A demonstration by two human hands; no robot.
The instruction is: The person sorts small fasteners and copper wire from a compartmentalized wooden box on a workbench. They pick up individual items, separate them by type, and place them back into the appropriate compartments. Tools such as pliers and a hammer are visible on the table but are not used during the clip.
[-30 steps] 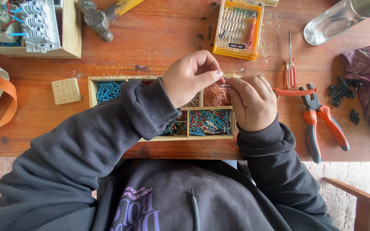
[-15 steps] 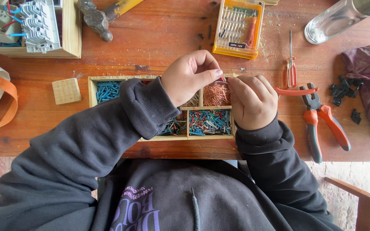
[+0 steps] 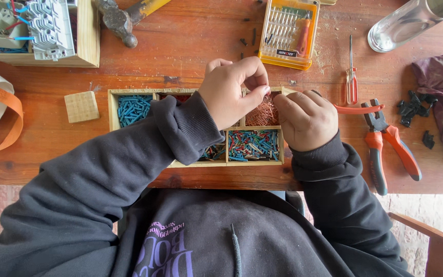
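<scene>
Left hand: we see our left hand [image 3: 232, 92] curled over the upper middle of the tray, thumb and forefinger pinched together at their tips; whatever sits between them is too small to make out.
Right hand: our right hand [image 3: 306, 119] rests at the tray's right end, fingers folded in, fingertips meeting the left hand's pinch; we cannot tell whether it grips anything.
Meeting point: both sets of fingertips come together directly above the copper strands [image 3: 260, 116], so that compartment lies just under them, nearer our left thumb.
Copper strands: a tangled heap in the upper right compartment, with no clear long axis.
Tray: the wooden compartment tray [image 3: 113, 107] runs long left to right in front of us; blue wire bits [image 3: 132, 108] fill its upper left cell, mixed red and blue wire bits [image 3: 252, 144] fill the lower right cell, just below the copper.
Right side: orange-handled pliers [image 3: 385, 143] lie near our right hand, a small screwdriver [image 3: 351, 77] beyond them.
Far side: a yellow screwdriver-bit case [image 3: 288, 32] and a hammer [image 3: 121, 18] lie past the tray.
Open room: bare table [image 3: 180, 46] shows between tray and case; a wooden block [image 3: 81, 106] sits left of the tray.
</scene>
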